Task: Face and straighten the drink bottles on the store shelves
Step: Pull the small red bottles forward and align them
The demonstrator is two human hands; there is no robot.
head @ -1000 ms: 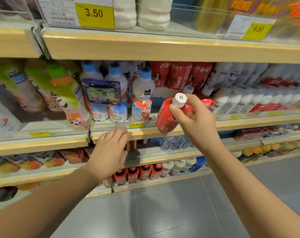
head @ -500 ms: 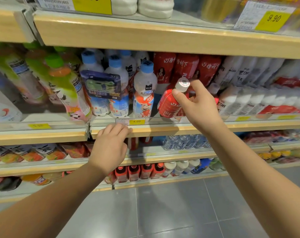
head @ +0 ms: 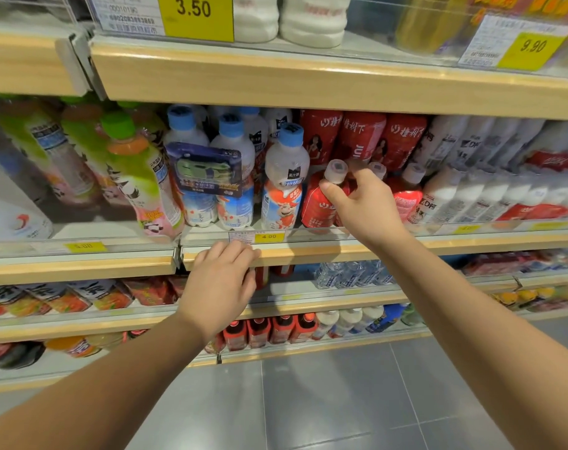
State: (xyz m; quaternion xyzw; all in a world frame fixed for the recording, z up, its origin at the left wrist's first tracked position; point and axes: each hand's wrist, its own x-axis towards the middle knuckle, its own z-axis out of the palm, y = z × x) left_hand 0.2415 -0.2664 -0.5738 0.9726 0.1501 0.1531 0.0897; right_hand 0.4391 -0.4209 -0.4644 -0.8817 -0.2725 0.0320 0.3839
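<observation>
Right hand (head: 362,207) has carried the red bottle (head: 318,203) from out in front of the shelf edge back into the row; a second ago it was tilted in the air, now it stands near upright with its base behind the clear front rail (head: 390,233), just at 3 o'clock of the blue-capped bottle (head: 284,180). Fingers are clamped around the red bottle's neck and shoulder, thumb on the near side under the white cap (head: 336,170). We can't tell if the base is fully seated or if it touches its neighbour.

Left hand (head: 221,284) hasn't moved: it rests on the wooden shelf lip (head: 308,251) at 6 o'clock of the blue-capped bottles, fingers together and curled over the edge, gripping nothing else.

Our read: this bottle is almost faced. Label shows roughly forward, slightly turned. Next we likely need a small twist, then release. Risk is nudging the red bottles (head: 406,196) at 3 o'clock, which sit close.
</observation>
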